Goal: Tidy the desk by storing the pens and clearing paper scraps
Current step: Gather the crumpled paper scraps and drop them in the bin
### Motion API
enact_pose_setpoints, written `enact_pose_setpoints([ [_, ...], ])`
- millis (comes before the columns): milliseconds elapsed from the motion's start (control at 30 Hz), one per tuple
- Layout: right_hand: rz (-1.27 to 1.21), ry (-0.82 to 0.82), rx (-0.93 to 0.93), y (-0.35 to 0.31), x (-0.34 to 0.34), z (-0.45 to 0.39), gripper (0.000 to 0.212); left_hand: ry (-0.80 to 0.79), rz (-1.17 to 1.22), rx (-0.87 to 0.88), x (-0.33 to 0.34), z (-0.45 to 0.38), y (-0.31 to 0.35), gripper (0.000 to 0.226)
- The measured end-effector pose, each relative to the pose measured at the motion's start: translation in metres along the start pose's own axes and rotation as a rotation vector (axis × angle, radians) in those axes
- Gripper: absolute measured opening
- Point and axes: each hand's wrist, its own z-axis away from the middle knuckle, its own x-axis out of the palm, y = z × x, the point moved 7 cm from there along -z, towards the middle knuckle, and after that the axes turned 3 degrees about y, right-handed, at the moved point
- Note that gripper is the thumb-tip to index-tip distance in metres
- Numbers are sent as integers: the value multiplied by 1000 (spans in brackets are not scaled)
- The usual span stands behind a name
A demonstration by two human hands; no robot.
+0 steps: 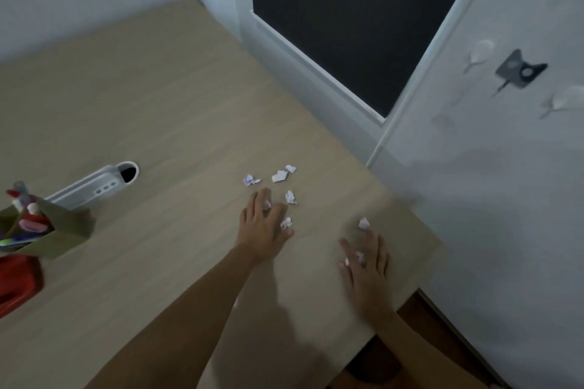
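Note:
Several small white crumpled paper scraps (280, 176) lie on the right part of the wooden desk (158, 110). My left hand (262, 224) rests palm down among them, with one scrap showing between its fingers and another scrap (286, 223) by its thumb. My right hand (366, 265) lies flat near the desk's right edge, fingers spread over a scrap or two, and one scrap (363, 223) sits just beyond its fingertips. At the far left a brown pen holder (60, 230) stands with several pens (25, 202) in it.
A white tube-shaped container (101, 185) lies on its side behind the pen holder, its opening facing right. A red object (15, 281) sits at the left edge. A white door (505, 136) and a dark doorway border the desk's right side.

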Motion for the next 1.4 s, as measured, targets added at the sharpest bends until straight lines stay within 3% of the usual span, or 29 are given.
enact_pose_setpoints([
  [133,23,34,57,12,3,-40,53,84,-10,59,7,5,5,26],
  [300,-125,10,39,1,9,-85,22,147,-45,170,5,7,7,13],
  [367,-231,-36,68,-5,15,-97,27,138,40,160,1,8,4,12],
  [433,-235,-7,-60,-22,18,-106,35,173,266,-35,-11,6,-7,9],
  [533,-192,51,-186,-43,25,-119,31,397,558,-403,-29,1,-39,8],
  [600,-148,55,-232,-61,32,-124,28,452,616,-485,-39,-9,-53,27],
  [667,-75,11,-298,-82,42,-128,41,450,557,-441,-52,-22,-61,44],
  [767,-57,-14,-413,-108,51,-129,44,491,459,-397,-64,-44,-68,37],
  [867,-126,23,-397,-109,46,-130,41,472,476,-418,-64,-69,-61,29],
  [933,-123,66,-376,-102,43,-127,35,387,453,-404,-56,-85,-48,44],
  [1033,-122,77,-326,-88,43,-125,27,292,195,-375,-42,-99,-29,74],
  [1133,-127,63,-164,-75,45,-130,33,277,-34,-304,-25,-102,-29,57],
  [1233,-97,46,-94,-71,49,-142,63,313,-94,-233,-20,-97,-44,31],
  [1333,-104,-30,-155,-79,55,-157,90,312,-58,-96,-26,-85,-56,27],
  [1400,-109,-61,-261,-90,56,-168,90,290,-61,-36,-32,-73,-66,20],
])
